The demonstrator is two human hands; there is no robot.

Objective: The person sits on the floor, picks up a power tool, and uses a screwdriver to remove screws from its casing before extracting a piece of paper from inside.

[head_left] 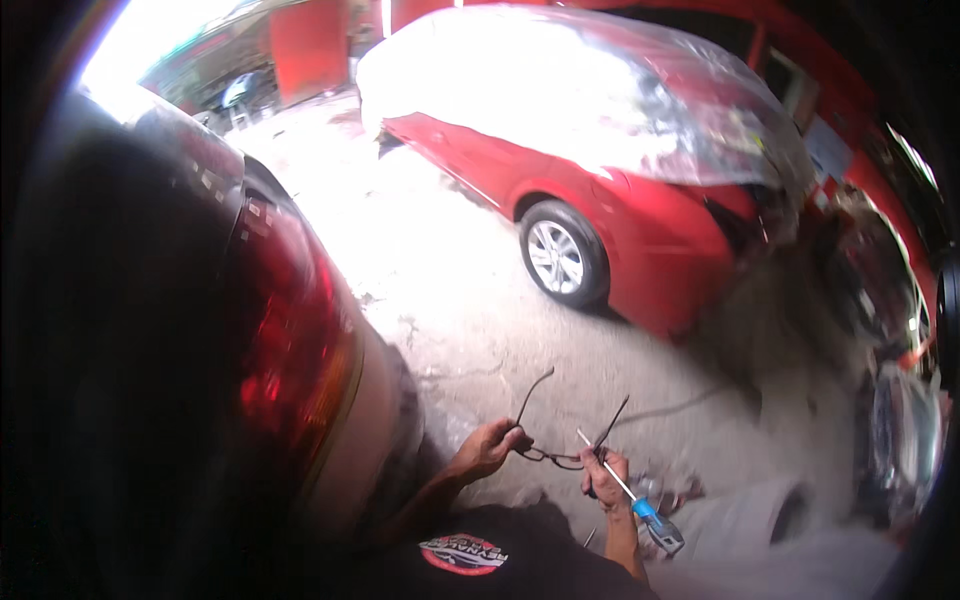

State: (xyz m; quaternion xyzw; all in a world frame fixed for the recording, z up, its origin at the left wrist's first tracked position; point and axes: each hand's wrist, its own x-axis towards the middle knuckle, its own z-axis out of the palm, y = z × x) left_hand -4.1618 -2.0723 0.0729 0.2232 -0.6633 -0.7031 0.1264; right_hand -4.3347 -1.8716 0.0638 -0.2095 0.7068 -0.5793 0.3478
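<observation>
- Left hand (490,447), one of two bare hands: its thumb and fingers pinch the left end of the eyeglasses (548,457), near the hinge.
- Right hand (602,479): closed around two things at once; it grips the right end of the same eyeglasses and the shaft of a screwdriver (652,521).
- Eyeglasses, one pair, dark and thin-framed, with two temples unfolded; they are held up between the hands, above the concrete floor (460,315); the front's long axis runs left to right, dipping slightly rightward; both temples point away from the person, leaning right.
- Screwdriver, one, with a blue and dark handle; its long axis slants across the right hand; the tip points up-left, beside the right temple, and the handle lies down-right, over the forearm.
- Two cars: a red one (640,240) ahead, under clear plastic sheeting (540,85), with one silver-spoked wheel (556,256) plainly visible; another close on the left, showing one red taillight (292,350).
- One dark shirt (530,560), bearing one round emblem (463,554).
</observation>
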